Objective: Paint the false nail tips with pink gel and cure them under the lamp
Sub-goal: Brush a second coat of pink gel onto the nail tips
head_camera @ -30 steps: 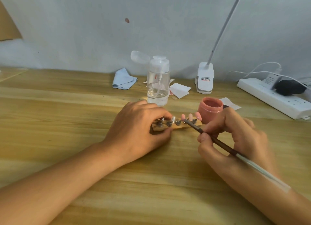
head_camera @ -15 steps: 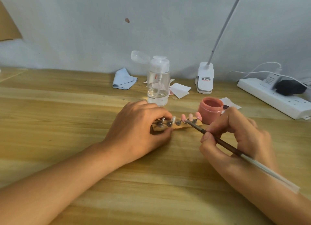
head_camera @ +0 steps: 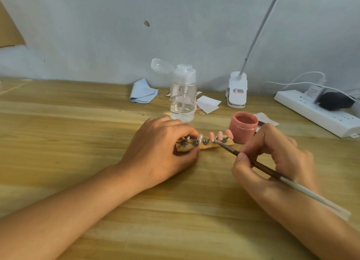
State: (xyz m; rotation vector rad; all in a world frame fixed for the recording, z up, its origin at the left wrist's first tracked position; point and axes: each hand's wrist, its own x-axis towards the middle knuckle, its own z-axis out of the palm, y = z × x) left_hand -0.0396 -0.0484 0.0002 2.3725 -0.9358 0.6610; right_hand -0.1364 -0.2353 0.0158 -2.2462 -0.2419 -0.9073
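1. At the centre of the frame, on a light wooden table (head_camera: 78, 123), lies a small wooden strip (head_camera: 210, 146) with a row of metal pegs, some carrying a false nail tip.
2. The left hand (head_camera: 161, 150), just left of centre, curls its fingers over the strip's left end with the thumb on the near side. It grips the strip against the table and partly hides the pegs there.
3. Three pink-painted nail tips (head_camera: 220, 134) stand in a row at the strip's right end. To their left is one clear unpainted nail tip (head_camera: 200, 137), just beside the left hand's fingertips.
4. The right hand (head_camera: 272, 158), right of centre, pinches a thin dark-brown brush (head_camera: 259, 167) between the thumb and curled fingers, the way a pen is held.
5. The brush slants from the lower right up towards the centre. Its tip sits at the base of the leftmost pink tip; whether the bristles touch it cannot be told.
6. An open round pink gel jar (head_camera: 243, 127) stands just behind the strip's right end, near the right hand's knuckles.
7. Further back stands a clear plastic pump bottle (head_camera: 182, 96), its flip cap open and a little clear liquid inside.
8. A folded pale-blue cloth (head_camera: 143, 92) lies to the bottle's left, and white paper squares (head_camera: 207, 103) lie to its right.
9. A white clip lamp base (head_camera: 237, 89) stands behind the jar, and its thin stalk rises to the upper right.
10. A white power strip (head_camera: 315, 113) with plugs lies at the right edge.
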